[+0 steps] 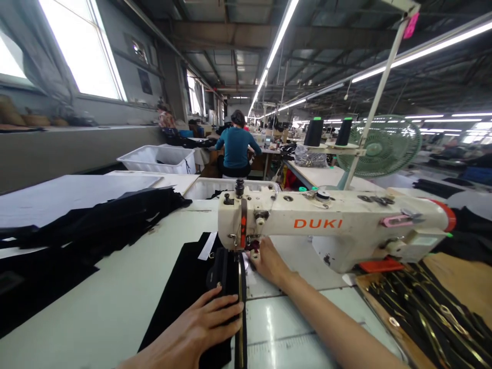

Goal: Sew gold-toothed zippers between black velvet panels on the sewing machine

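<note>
A piece of black fabric (pixel 184 287) lies under the needle end of a white sewing machine (pixel 284 218). Along its right edge runs a black zipper tape (pixel 241 328) with gold teeth, passing beneath the presser foot. My left hand (pixel 203 323) rests flat on the fabric, fingers spread, their tips touching the zipper's edge. A white label strip (pixel 207 246) lies on the fabric's far part. My right hand (pixel 271 264) is just right of the needle, fingers curled in close to the presser foot; their tips are partly hidden, and what they pinch I cannot make out.
Dark cut fabric (pixel 96 225) is heaped on the left. At the right, a cardboard tray (pixel 365 287) holds many gold-toothed black zippers (pixel 423 312). Thread cones (pixel 314 132) and a green fan (pixel 380 146) stand behind the machine. A person in a blue top (pixel 236 147) sits ahead.
</note>
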`<state>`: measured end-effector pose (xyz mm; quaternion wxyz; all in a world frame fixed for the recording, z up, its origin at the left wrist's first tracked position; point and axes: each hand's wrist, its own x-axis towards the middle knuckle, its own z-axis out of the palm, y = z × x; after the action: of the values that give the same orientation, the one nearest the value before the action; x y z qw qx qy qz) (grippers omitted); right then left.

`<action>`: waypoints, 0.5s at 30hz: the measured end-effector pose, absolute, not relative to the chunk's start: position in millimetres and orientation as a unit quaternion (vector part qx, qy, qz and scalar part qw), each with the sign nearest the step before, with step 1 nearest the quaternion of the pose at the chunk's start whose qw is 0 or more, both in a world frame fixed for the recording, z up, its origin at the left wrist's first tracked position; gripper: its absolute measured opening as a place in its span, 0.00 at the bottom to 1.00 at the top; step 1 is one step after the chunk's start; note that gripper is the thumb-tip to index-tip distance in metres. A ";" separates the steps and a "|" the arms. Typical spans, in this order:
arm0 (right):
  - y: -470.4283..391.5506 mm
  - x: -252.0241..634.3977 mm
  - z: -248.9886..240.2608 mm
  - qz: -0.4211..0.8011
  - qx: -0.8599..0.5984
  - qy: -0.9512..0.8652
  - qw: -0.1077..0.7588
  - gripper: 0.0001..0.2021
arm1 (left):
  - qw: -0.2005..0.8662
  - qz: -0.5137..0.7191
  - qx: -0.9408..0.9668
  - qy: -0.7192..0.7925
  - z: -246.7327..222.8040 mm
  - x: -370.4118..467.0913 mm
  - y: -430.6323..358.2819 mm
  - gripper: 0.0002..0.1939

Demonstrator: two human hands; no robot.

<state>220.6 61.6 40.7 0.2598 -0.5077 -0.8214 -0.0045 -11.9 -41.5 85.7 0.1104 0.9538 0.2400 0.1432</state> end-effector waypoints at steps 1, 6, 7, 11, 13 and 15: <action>52.0 225.7 41.8 0.001 -0.491 -0.831 0.263 0.09 | 0.101 0.154 0.958 0.221 76.7 -13.0 -37.5 0.32; 17.1 236.0 38.5 0.049 -0.366 -0.897 0.242 0.19 | 0.066 0.255 0.938 0.225 16.1 -12.7 -18.0 0.22; 15.5 235.5 36.6 0.058 -0.359 -0.900 0.243 0.22 | 0.066 0.266 0.934 0.230 8.2 -11.9 -15.7 0.20; 19.3 232.2 30.6 0.064 -0.368 -0.894 0.246 0.24 | 0.068 0.275 0.931 0.232 3.2 -10.7 -7.5 0.17; 21.3 231.8 29.6 0.062 -0.374 -0.894 0.239 0.23 | 0.061 0.265 0.936 0.223 9.3 -11.9 -1.3 0.17; 21.6 232.3 29.7 0.062 -0.374 -0.895 0.235 0.23 | 0.048 0.254 0.943 0.211 15.5 -13.6 5.9 0.18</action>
<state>232.3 21.6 29.7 0.2346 -0.3737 -0.8953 0.0618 -13.6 5.9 15.5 0.0478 0.9426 0.2112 0.2542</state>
